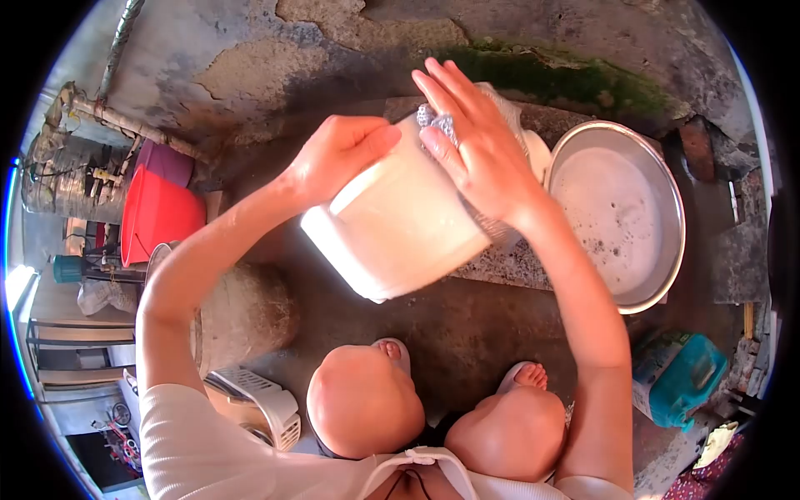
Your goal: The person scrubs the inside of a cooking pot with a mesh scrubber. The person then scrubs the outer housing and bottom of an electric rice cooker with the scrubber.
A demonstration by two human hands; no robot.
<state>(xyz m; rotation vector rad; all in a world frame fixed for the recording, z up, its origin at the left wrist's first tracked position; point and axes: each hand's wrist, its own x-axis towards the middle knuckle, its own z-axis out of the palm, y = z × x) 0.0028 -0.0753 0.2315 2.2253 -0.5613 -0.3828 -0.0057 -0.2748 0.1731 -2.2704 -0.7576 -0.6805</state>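
A white plastic container [400, 212] hangs tilted in front of me, above the floor and slightly blurred. My left hand [346, 154] is closed around its upper left edge. Against its upper right part lies my right hand [487, 162], with fingers stretched and a grey mesh scouring pad [437, 123] between thumb and fingers. Whitish netted material [504, 108] shows behind the right hand; what it belongs to is unclear. Just right of that hand, a metal basin [677, 242] holds cloudy, foamy water [612, 212].
A stone slab [512, 267] lies under the basin. To the left stand a red bucket [162, 217], a purple bucket [167, 162] and a large stained pot [250, 312]. A white plastic basket [262, 400] is near my left knee. At right sits a teal jug [679, 375].
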